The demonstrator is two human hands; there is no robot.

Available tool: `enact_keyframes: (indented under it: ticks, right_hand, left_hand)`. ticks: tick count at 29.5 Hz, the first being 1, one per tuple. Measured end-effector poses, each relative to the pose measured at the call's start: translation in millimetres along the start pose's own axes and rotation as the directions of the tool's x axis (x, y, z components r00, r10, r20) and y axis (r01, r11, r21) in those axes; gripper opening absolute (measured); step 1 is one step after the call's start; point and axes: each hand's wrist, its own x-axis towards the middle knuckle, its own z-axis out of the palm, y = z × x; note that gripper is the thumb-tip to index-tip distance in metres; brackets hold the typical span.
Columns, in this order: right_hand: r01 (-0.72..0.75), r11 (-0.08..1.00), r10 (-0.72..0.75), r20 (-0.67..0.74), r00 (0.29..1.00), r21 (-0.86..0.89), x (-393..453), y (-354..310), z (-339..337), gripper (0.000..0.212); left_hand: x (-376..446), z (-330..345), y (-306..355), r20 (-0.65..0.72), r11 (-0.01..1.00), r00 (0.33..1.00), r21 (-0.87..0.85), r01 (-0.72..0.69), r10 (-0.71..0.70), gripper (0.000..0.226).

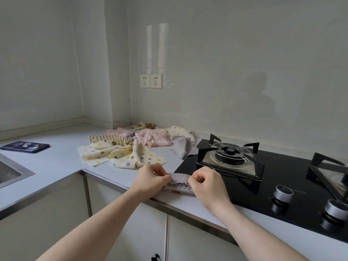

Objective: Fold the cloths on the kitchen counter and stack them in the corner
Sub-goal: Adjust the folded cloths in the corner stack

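Observation:
A small lilac dotted cloth (179, 182) lies partly folded at the counter's front edge, beside the hob. My left hand (151, 178) pinches its left end and my right hand (209, 184) pinches its right end, fingers curled over the upper edge. Behind them lies a loose heap of unfolded cloths: a cream one with coloured dots (122, 154), a beige checked one (110, 139), a pink dotted one (153, 137), another lilac one (180, 146) and more toward the wall corner (143, 125).
A black glass gas hob (282, 185) with two burners and knobs (282, 194) fills the counter to the right. A steel sink (11, 173) sits at far left, with a dark flat tablet-like object (25, 146) behind it. Wall sockets (150, 81) are above the heap.

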Motion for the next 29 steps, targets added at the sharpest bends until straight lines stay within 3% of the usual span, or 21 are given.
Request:
enact_keyframes:
  ticks: [2,5,8,12,15,24,29]
  right_hand:
    - [0.033,0.996,-0.032,0.004,0.999,-0.08,0,1,1,0.026]
    - [0.069,0.984,-0.069,0.0,0.998,-0.167,-2,-2,1,0.015]
    - [0.071,0.969,-0.066,0.031,0.997,-0.237,-4,-4,1,0.02]
    - [0.069,0.946,-0.045,0.082,0.996,-0.318,-6,-9,1,0.025]
    - [0.069,0.949,-0.039,0.102,0.994,-0.307,-7,-10,-1,0.018]
    - [0.106,0.987,-0.091,0.12,0.989,-0.125,-12,-12,-8,0.014]
    - [0.086,0.994,-0.073,0.174,0.982,-0.071,-13,-10,-11,0.019]
  left_hand:
    - [-2,2,2,-0.027,0.998,0.999,0.062,-0.022,0.024,0.008]
    - [-2,3,0,-0.049,0.995,0.997,0.087,-0.057,0.061,0.017]
    - [-2,4,-3,-0.014,0.99,0.994,0.1,-0.102,0.104,0.03]
    - [1,6,-4,0.055,0.96,0.989,0.238,-0.148,0.138,0.037]
    - [3,5,-4,0.066,0.962,0.99,0.235,-0.136,0.124,0.018]
    - [-1,0,-2,0.035,0.993,0.995,0.059,-0.099,0.097,0.007]
    - [-6,-4,4,0.077,0.997,0.995,0.03,-0.073,0.07,0.023]
